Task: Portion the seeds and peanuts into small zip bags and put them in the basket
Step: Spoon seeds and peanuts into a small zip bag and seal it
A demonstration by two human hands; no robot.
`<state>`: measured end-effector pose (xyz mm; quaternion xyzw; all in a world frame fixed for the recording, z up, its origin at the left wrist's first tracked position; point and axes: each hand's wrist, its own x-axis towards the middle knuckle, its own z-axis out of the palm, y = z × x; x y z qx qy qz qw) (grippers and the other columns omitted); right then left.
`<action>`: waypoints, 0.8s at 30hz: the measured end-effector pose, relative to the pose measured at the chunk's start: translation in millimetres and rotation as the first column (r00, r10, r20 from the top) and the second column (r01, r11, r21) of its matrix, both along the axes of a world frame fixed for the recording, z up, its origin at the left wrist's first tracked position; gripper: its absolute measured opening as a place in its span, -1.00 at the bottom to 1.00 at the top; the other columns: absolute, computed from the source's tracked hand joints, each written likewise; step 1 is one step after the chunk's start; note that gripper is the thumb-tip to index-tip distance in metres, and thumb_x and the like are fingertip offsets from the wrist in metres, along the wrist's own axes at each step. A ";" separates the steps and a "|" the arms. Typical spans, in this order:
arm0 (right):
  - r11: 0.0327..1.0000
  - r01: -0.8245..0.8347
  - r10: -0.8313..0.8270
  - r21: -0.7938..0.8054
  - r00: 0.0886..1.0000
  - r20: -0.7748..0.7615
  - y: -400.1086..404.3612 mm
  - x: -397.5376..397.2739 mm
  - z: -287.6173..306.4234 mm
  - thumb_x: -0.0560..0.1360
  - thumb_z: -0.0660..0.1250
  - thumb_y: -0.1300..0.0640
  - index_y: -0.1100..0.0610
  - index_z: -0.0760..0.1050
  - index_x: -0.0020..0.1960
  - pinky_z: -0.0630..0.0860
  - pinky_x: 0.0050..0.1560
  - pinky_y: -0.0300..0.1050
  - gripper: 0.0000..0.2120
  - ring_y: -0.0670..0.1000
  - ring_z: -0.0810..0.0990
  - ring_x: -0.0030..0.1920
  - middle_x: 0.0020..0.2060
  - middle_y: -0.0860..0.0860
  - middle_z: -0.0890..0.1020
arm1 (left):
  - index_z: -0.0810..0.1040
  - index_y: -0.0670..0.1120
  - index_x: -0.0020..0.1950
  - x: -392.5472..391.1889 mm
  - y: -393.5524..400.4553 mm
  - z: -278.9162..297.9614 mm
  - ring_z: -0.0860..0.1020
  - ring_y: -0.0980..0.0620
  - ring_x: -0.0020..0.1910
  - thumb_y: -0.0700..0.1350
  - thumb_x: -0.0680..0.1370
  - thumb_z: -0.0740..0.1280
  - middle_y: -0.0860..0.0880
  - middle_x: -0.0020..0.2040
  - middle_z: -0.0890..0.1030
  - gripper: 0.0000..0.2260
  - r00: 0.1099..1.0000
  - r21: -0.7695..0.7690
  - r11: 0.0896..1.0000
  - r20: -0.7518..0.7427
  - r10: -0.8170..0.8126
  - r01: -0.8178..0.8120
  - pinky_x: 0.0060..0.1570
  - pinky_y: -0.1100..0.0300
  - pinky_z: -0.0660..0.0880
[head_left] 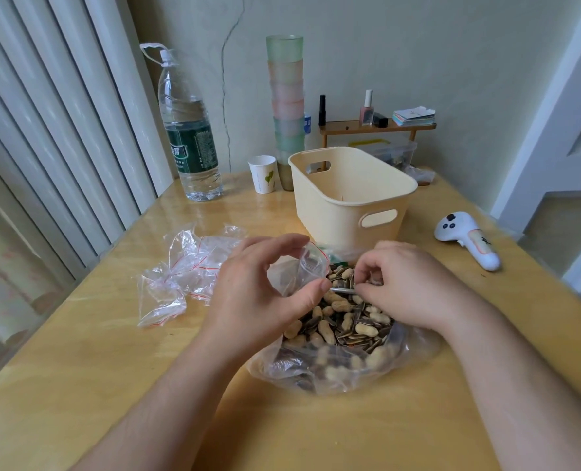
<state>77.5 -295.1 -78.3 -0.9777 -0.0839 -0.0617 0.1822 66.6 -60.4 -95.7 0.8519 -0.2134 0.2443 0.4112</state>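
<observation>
A large clear plastic bag (319,375) lies open on the wooden table, filled with peanuts and striped sunflower seeds (346,321). My left hand (258,294) pinches a small clear zip bag (302,270) with a red strip, holding its mouth open just above the pile. My right hand (404,283) has its fingers curled round a small grab of seeds and peanuts at the far side of the pile, close to the small bag's mouth. The cream plastic basket (329,205) with handle cut-outs stands right behind the hands; nothing shows in the visible part of its inside.
Several spare small zip bags (183,270) lie crumpled to the left. A big water bottle (188,137), a paper cup (263,173) and a tall stack of cups (287,96) stand at the back. A white controller (465,239) lies at the right.
</observation>
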 end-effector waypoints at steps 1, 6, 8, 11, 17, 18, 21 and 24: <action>0.999 0.033 -0.033 -0.010 0.999 0.006 2.0 -0.8 1.8 0.51 0.43 -0.06 -0.15 0.61 -0.18 0.56 -0.05 -0.06 -0.91 -0.08 0.55 -0.07 -0.23 -0.19 0.57 | 0.64 0.20 0.28 -0.2 -0.8 -0.3 0.56 0.24 0.20 0.23 0.37 0.56 0.33 0.08 0.63 -0.51 1.000 -0.004 1.000 0.005 -0.001 0.001 0.15 0.48 0.38; 0.966 0.101 -0.126 -0.240 0.988 -0.090 20.9 -2.9 2.2 0.53 0.36 -0.06 -0.08 0.63 -0.13 0.55 -0.21 -0.09 -0.88 0.02 0.60 -0.09 -0.15 -0.13 0.58 | 0.64 0.18 0.29 -0.3 -2.2 -3.5 0.55 0.17 0.23 0.25 0.38 0.55 0.33 0.06 0.63 -0.50 1.000 -0.012 1.000 0.000 -0.026 0.026 0.18 0.25 0.49; 0.949 0.138 -0.172 -0.283 0.980 -0.099 30.0 -1.4 3.0 0.54 0.36 -0.04 -0.06 0.62 -0.09 0.50 -0.20 -0.09 -0.90 0.07 0.58 -0.05 -0.09 -0.08 0.59 | 0.63 0.18 0.30 -0.5 -2.0 -3.8 0.53 0.19 0.23 0.29 0.38 0.50 0.37 0.06 0.62 -0.49 0.999 0.004 0.999 -0.002 -0.034 0.034 0.19 0.21 0.50; 0.918 0.204 -0.236 -0.339 0.970 -0.055 42.7 -1.7 9.1 0.57 0.36 0.01 -0.06 0.62 0.02 0.41 -0.24 -0.12 -0.92 0.14 0.55 -0.07 -0.06 -0.03 0.61 | 0.64 0.16 0.29 0.5 0.3 -2.3 0.53 0.20 0.22 0.27 0.38 0.49 0.38 0.05 0.61 -0.49 0.999 -0.008 0.999 0.008 -0.037 0.037 0.20 0.17 0.51; 0.848 0.245 -0.254 -0.469 0.966 0.044 53.1 -15.4 33.3 0.58 0.31 0.21 -0.04 0.49 0.04 0.40 -0.20 -0.08 -0.84 0.17 0.47 -0.10 -0.19 -0.01 0.45 | 0.65 0.13 0.29 5.1 5.9 -1.3 0.57 0.21 0.21 0.17 0.38 0.60 0.39 0.03 0.61 -0.51 0.999 -0.099 0.995 -0.022 -0.033 0.030 0.26 0.14 0.52; 0.849 0.238 -0.250 -0.473 0.968 0.038 54.7 -18.6 38.1 0.56 0.32 0.23 -0.05 0.43 0.02 0.40 -0.17 -0.07 -0.81 0.17 0.45 -0.09 -0.17 0.00 0.45 | 0.65 0.13 0.29 5.0 5.9 -1.4 0.58 0.21 0.20 0.19 0.38 0.59 0.38 0.02 0.62 -0.50 0.999 -0.108 0.994 -0.032 -0.039 0.036 0.26 0.13 0.52; 0.846 0.243 -0.241 -0.474 0.968 0.065 59.2 -25.3 44.2 0.52 0.30 0.28 -0.15 0.34 0.05 0.38 -0.19 -0.06 -0.66 0.18 0.43 -0.10 -0.13 0.06 0.48 | 0.65 0.11 0.29 4.1 4.9 -2.2 0.61 0.27 0.14 0.28 0.37 0.52 0.25 0.08 0.69 -0.46 0.992 -0.114 0.989 -0.080 -0.102 0.093 0.21 0.15 0.55; 0.852 0.264 -0.240 -0.453 0.965 0.111 60.3 -27.1 38.9 0.51 0.22 0.33 -0.13 0.28 0.07 0.34 -0.25 -0.05 -0.63 0.20 0.44 -0.13 -0.23 0.05 0.39 | 0.69 0.07 0.26 2.0 2.6 -3.9 0.62 0.30 0.08 0.26 0.36 0.54 0.18 0.04 0.71 -0.47 0.983 -0.100 0.986 -0.116 -0.143 0.132 0.12 0.23 0.57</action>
